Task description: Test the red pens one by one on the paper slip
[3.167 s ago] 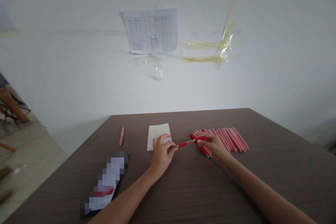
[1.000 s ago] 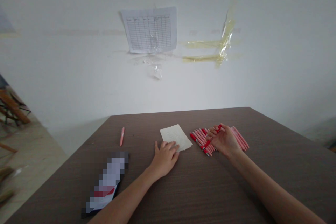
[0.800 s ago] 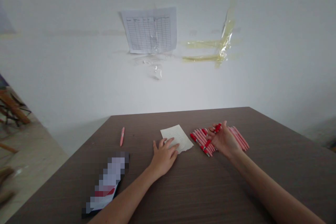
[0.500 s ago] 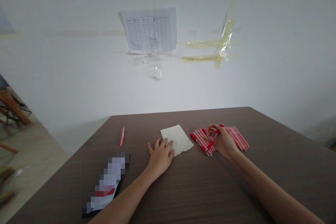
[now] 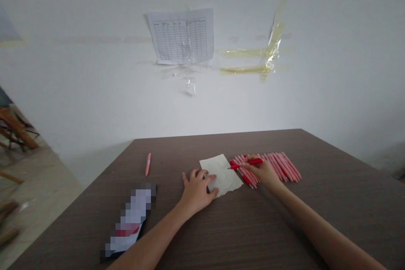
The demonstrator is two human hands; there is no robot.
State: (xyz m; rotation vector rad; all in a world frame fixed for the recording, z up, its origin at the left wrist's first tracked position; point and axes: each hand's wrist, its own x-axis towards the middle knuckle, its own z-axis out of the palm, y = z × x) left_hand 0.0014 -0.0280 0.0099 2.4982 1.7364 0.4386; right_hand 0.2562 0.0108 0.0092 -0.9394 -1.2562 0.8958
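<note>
Lower centre: right hand (image 5: 262, 172) pinching slim red plastic pen (image 5: 255, 161), tip over off-white torn-edged paper sheet (image 5: 225, 174); left hand (image 5: 194, 190) splayed over left edge. Writing, seemingly; next stroke wants sheet steady.

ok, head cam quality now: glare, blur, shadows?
All head view: glints on the wall tape; pixel blocks over the item at lower left; soft shadow beside the right forearm; far-left furniture blurry; notepaper writing too faint to read.
</note>
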